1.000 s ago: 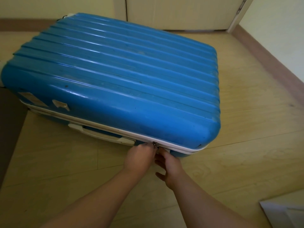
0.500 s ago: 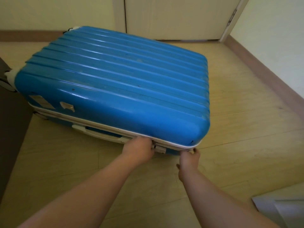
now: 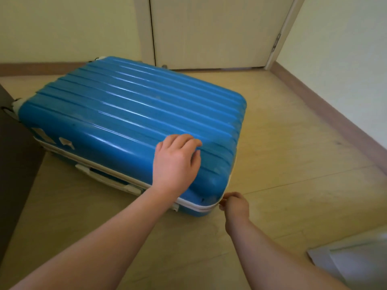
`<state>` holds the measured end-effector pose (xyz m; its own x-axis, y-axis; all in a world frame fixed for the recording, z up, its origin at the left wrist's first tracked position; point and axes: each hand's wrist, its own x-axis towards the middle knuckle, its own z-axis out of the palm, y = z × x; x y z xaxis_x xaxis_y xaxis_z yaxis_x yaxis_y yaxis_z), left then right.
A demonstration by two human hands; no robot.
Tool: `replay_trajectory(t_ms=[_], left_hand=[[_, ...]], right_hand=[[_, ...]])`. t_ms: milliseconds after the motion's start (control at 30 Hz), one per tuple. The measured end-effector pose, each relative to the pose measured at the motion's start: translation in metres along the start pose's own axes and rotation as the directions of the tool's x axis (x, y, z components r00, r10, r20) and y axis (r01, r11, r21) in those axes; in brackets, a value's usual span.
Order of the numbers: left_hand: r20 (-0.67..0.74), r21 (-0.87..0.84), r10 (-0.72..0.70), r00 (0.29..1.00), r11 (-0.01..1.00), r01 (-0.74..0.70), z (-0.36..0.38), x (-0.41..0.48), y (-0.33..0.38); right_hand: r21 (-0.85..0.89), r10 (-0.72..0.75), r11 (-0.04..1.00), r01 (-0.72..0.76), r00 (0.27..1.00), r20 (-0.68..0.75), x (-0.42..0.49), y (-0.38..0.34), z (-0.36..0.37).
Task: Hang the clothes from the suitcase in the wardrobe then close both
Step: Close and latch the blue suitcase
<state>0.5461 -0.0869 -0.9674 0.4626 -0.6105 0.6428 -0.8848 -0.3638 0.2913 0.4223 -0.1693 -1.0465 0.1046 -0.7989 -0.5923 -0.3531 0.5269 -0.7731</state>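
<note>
Left hand [image 3: 177, 162] rests flat on suitcase [image 3: 125, 114] lid; right hand [image 3: 235, 206] pinches zip [image 3: 196, 207] at near-right corner. Shell prob. stiff, slick, so lift lid by near rim.

The person's left hand [image 3: 176, 162] and right hand [image 3: 235, 206] were bare, with short, rounded fingers and nails too blurred to make out. The left forearm [image 3: 104, 237] and the right forearm [image 3: 272, 254] were uncovered from wrist to the frame's lower edge, smooth and full, the left looking broader.
</note>
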Motion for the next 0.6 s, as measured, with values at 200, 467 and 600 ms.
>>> replay_trajectory(t_ms=[200, 467, 600], left_hand=[[0.293, 0.127, -0.6, 0.744, 0.796, 0.592, -0.008, -0.027, -0.002], [0.456, 0.078, -0.54, 0.708, 0.816, 0.572, -0.008, -0.026, 0.009], [0.45, -0.022, -0.488, 0.747, 0.831, 0.556, -0.014, -0.021, -0.011]], right_hand=[[0.09, 0.036, 0.995, -0.043, 0.996, 0.076, -0.005, -0.01, 0.018], [0.022, -0.054, 0.998, 0.053, 0.997, 0.053, -0.017, -0.003, 0.022], [0.015, -0.049, 0.999, 0.047, 0.993, 0.109, -0.026, 0.003, 0.029]])
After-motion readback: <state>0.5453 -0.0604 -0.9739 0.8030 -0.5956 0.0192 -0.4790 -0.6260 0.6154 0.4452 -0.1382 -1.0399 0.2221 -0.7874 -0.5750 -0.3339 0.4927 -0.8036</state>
